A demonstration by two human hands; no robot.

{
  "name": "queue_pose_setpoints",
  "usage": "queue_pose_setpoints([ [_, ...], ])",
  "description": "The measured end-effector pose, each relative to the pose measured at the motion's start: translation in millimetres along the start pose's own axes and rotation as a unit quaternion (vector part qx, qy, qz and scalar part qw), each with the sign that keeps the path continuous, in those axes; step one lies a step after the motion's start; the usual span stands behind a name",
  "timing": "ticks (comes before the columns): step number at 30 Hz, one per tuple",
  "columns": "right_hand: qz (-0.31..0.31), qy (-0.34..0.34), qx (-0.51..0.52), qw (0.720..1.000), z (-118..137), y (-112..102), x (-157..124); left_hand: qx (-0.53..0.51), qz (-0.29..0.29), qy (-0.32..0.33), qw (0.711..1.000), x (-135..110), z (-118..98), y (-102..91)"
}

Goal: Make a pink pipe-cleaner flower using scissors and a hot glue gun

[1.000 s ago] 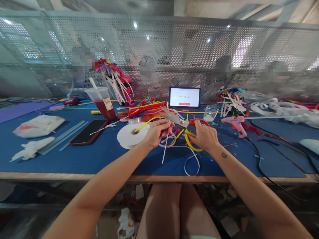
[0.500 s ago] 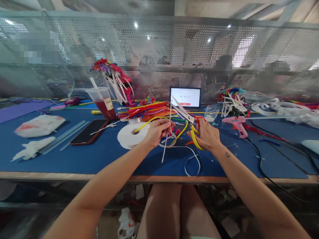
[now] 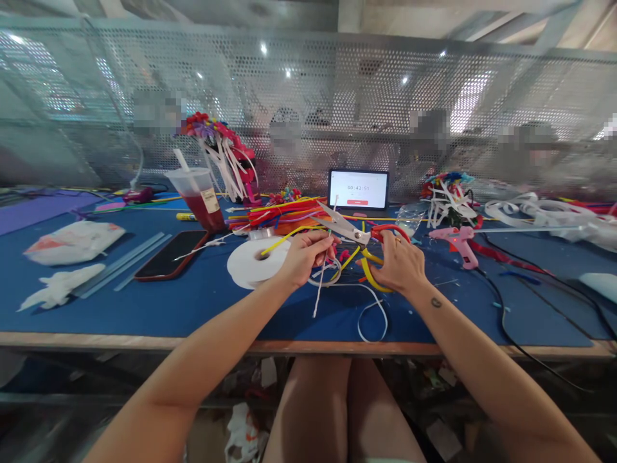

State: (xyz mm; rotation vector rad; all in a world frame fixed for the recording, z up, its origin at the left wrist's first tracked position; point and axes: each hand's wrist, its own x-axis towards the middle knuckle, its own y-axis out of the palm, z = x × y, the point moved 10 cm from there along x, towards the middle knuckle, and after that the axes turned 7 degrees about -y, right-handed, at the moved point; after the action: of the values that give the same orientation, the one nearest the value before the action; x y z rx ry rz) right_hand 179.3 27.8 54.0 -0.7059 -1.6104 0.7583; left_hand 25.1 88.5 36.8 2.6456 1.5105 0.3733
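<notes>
Head view, with the work at the middle of the counter (image 3: 144,341), near its front edge. Left hand (image 3: 303,258) curled, thumb and fingers pinched on 1 white strand (image 3: 318,301), which stands up beside the blades and hangs down toward the front edge. 1 yellow pipe cleaner (image 3: 289,236) runs left from the same hand. Right hand (image 3: 398,262) closed around 1 pair of red-handled scissors (image 3: 344,228), blades parted and pointing left, tips just beside the strand. 1 bent yellow pipe cleaner (image 3: 371,275) lies under the right hand. A clean cut would probably need the strand held taut close to the pinch and set well between the blades.

Counts: 1 white ribbon roll (image 3: 255,263) beside the left hand; 1 white loop (image 3: 373,302) toward the front edge; 1 bundle of mixed pipe cleaners (image 3: 274,215) and 1 cup with straw (image 3: 197,199) toward the back edge; 1 tablet (image 3: 358,189) showing a timer at the back edge; 1 phone (image 3: 171,255) and 3 glue sticks (image 3: 139,260) toward the left end; 1 pink glue gun (image 3: 457,245) toward the right end; 2 flower bunches (image 3: 216,145), the second at the back right.
</notes>
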Motion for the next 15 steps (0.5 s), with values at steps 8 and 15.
queue_pose_setpoints([
  [8, 0.012, -0.008, 0.007, 1.0, 2.3, 2.7, 0.3, -0.002, -0.006, 0.008, 1.0, 1.7, -0.8, -2.4],
  [15, 0.019, 0.009, 0.063, 0.998, -2.6, 3.2, -1.2, -0.006, -0.003, -0.007, 1.0, 0.2, -2.9, -0.2],
])
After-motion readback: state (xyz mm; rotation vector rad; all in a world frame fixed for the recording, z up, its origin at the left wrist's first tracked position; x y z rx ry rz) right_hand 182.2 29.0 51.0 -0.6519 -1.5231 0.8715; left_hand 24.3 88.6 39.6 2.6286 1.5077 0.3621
